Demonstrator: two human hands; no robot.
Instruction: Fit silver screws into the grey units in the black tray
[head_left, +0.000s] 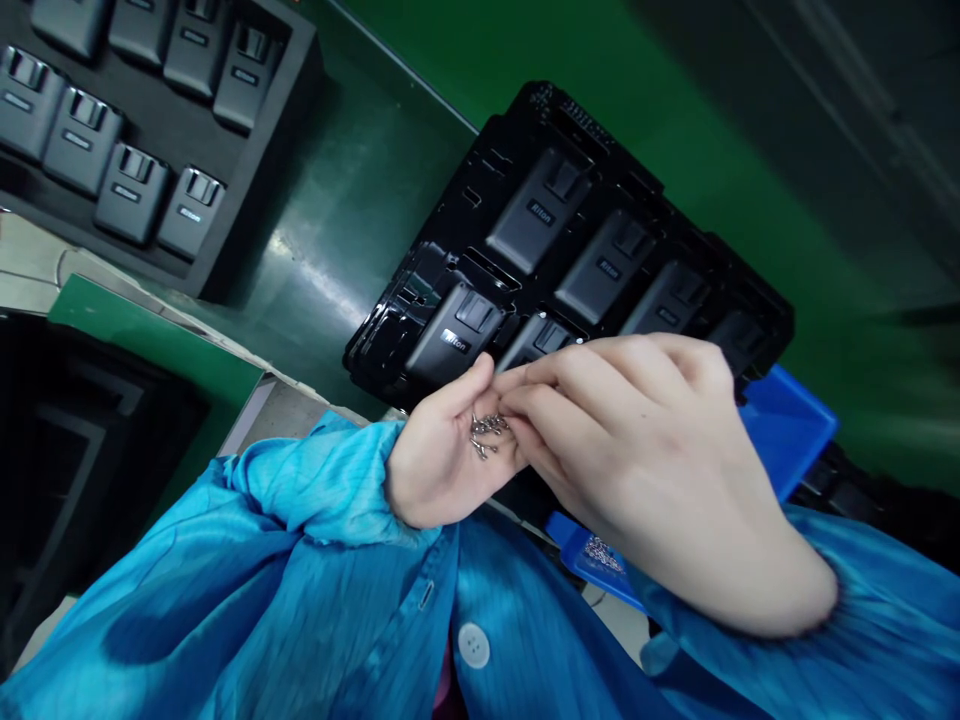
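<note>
My left hand (442, 450) is cupped palm-up close to my chest, holding a small heap of silver screws (486, 432). My right hand (652, 470) lies over it, its fingertips pinched together in the heap, touching the screws. Just beyond both hands a black moulded tray (420, 300) rests on the green surface and holds several dark grey battery-like units (534, 212) with white lettering. Both arms wear shiny blue sleeves.
A blue plastic bin (787, 425) sits under my right hand, with more screws (602, 553) in its near corner. At top left is a black foam tray (247, 190) filled with several similar grey units. A dark box (67, 450) stands at the left.
</note>
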